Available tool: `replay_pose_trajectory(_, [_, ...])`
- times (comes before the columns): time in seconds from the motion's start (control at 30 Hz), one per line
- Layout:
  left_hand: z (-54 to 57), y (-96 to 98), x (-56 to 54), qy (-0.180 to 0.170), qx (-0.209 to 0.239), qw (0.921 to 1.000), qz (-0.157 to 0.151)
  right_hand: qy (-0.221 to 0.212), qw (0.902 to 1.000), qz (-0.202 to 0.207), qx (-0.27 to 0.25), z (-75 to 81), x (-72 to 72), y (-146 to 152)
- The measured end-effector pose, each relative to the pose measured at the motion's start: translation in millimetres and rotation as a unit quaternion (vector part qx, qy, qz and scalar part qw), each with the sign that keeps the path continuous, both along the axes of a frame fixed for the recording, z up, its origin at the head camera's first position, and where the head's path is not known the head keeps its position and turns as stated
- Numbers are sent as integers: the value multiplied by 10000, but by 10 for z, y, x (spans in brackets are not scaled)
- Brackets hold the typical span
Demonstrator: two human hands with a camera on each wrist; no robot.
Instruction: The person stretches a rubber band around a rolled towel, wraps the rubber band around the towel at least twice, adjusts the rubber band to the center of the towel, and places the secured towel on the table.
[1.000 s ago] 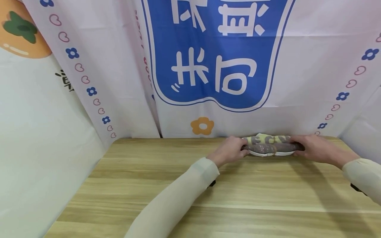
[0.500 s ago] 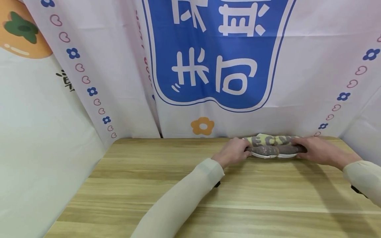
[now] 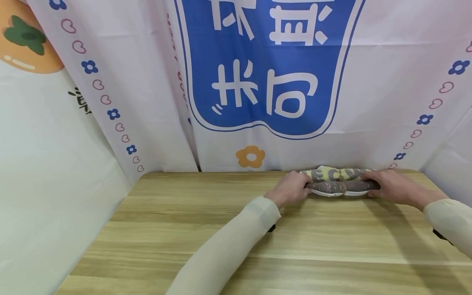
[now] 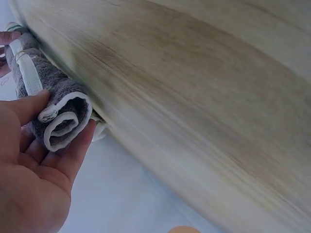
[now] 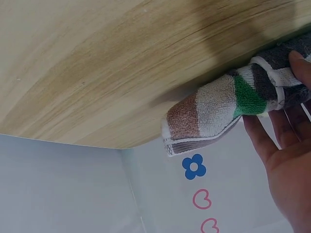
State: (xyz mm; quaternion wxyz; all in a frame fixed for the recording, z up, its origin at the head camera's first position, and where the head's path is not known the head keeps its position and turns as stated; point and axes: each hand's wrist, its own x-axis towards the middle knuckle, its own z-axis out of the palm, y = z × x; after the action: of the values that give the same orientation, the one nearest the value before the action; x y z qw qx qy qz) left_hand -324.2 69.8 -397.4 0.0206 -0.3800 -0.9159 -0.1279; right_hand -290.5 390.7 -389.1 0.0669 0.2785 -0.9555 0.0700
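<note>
Near the table's back edge lies a rolled grey-brown towel [image 3: 330,187] with white trim and a thin band round its middle. Right behind it is a yellow rolled towel [image 3: 331,175] with dark letters. My left hand [image 3: 291,188] grips the grey-brown roll's left end; in the left wrist view the thumb and fingers [image 4: 80,145] curl round its spiral end. At the other end, my right hand [image 3: 398,186] holds the roll with thumb on top and fingers below. A green, beige and brown striped end [image 5: 209,109] sticks out past that hand.
The wood-grain table [image 3: 177,229] reaches back to a white printed cloth [image 3: 372,102] hanging behind it. A white cloth [image 3: 48,172] also hangs along the left side. Both sleeves [image 3: 221,250] pass over the tabletop.
Over the second, both hands and the towel rolls have shifted slightly to the right and a touch toward me. In the last half second they have barely moved.
</note>
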Motion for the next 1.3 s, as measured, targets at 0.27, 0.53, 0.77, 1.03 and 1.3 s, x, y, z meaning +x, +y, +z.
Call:
replay_pose_trajectory(0.27, [0,32,-2,-50,-103,9998,143,45,10000,27,-42,-9,6,8])
replay_pose_trajectory(0.53, [-48,9,-38,-64,-13,10000,19,-13,10000,-30,11,-20,-4,5])
replay_pose_trajectory(0.77, [-70,-21,-41,-103,14,9999,-23,-7,10000,-43,3,-50,-3,1])
replay_pose_trajectory(1.03, [-58,6,-21,-55,-46,9999,93,-61,9999,-107,0,-48,24,15])
replay_pose_trajectory(1.3, [-78,33,-4,-149,3,9996,249,-53,9999,-77,-43,-56,48,36])
